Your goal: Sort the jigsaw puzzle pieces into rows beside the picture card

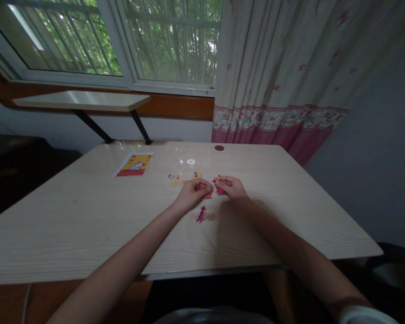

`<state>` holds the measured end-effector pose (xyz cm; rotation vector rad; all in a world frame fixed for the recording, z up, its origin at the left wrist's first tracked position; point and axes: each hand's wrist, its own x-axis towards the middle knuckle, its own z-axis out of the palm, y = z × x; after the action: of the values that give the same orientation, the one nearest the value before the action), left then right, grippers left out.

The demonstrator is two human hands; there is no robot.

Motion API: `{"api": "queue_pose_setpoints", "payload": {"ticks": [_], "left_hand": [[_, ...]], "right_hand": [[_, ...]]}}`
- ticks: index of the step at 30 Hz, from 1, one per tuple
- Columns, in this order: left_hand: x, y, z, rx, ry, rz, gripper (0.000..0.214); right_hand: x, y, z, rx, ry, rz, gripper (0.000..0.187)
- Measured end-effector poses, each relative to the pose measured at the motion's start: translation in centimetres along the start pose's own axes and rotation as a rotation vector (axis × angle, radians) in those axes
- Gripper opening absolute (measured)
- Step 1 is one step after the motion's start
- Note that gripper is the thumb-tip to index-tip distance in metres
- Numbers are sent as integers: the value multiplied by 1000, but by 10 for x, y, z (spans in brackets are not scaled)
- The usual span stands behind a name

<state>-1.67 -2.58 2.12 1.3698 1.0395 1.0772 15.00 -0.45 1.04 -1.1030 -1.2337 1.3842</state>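
My left hand (191,193) pinches a small red jigsaw piece (208,195) between thumb and fingers. Just to its right, my right hand (234,186) grips another red jigsaw piece (219,190) by its edge. A narrow gap separates the two pieces, low over the table. Beyond my left hand lie several yellow jigsaw pieces (177,182), partly hidden by its fingers, with one yellow-and-red piece (197,174) at the far side. Nearer to me, a red-and-white jigsaw piece (201,214) lies alone on the tabletop.
On the pale wooden table (87,225), a picture card (135,164) in yellow and red lies at the back left. A raised shelf (87,100) on black legs stands behind it. There is a round brown cable hole cover (219,147) near the back edge. A curtain (273,81) hangs beyond.
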Motion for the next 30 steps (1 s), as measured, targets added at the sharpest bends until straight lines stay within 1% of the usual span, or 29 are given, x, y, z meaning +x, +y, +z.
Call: {"api": "queue_pose_setpoints", "payload": {"ticks": [2, 4, 10, 13, 15, 17, 19, 20, 22, 25, 27, 30], "left_hand": [[0, 0, 0, 24, -2, 25, 27], [0, -1, 1, 12, 8, 41, 27], [4, -7, 2, -14, 162, 90, 26], [6, -10, 0, 22, 143, 116, 19], [7, -11, -2, 86, 141, 127, 15], [7, -10, -5, 180, 180, 135, 15], [6, -8, -6, 283, 232, 167, 19], [5, -6, -6, 330, 236, 185, 24], [3, -2, -4, 402, 189, 207, 28], [-1, 4, 0, 456, 59, 222, 20], [-2, 7, 1, 476, 37, 266, 16], [-2, 11, -1, 549, 43, 374, 12]], "right_hand": [[0, -1, 1, 50, -13, 10, 43], [-2, -2, 2, 46, -39, -5, 42], [-6, -3, 5, -48, -104, -26, 38], [-6, -2, 5, -43, -129, -41, 42], [-5, -1, 3, -29, -113, -48, 47], [-4, -2, 2, -21, -76, -59, 48], [-2, -2, 1, -17, -39, -74, 46], [-2, -3, 0, -12, -24, -83, 44], [-2, -4, 1, 9, 4, -95, 43], [-2, -6, 4, 56, 27, -93, 42], [-3, -7, 5, 98, 21, -63, 41], [-5, -7, 7, 167, 16, -2, 40]]}}
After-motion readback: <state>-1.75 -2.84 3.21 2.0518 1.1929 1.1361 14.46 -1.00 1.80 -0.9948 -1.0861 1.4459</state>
